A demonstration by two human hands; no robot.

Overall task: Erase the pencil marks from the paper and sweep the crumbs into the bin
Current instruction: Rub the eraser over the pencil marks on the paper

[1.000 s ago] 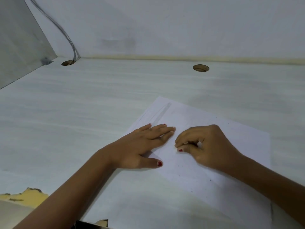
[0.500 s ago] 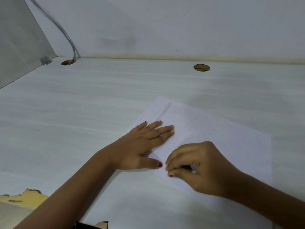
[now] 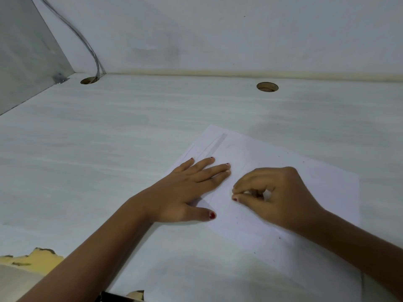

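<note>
1. Left hand (image 3: 187, 190), fingers straight, presses the paper (image 3: 316, 188) flat on the bench (image 3: 130, 138).
2. Right hand (image 3: 277, 197), fingers curled, pinches something hidden, presumably the eraser.
3. We rub with short, light strokes away from the pinning hand, lest the sheet buckle.

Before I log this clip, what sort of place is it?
Likely a study or office desk against a wall: pale desktop, round cable holes, a cable dropping into one, a paper sheet.

My left hand (image 3: 185, 192) wears dark red polish on its nails, plainest on the thumbnail (image 3: 212, 215), with small red tips on three fingers (image 3: 202, 165). My right hand (image 3: 277, 197) shows the same red on its thumb's nail (image 3: 234, 199). Both my forearms are bare.
</note>
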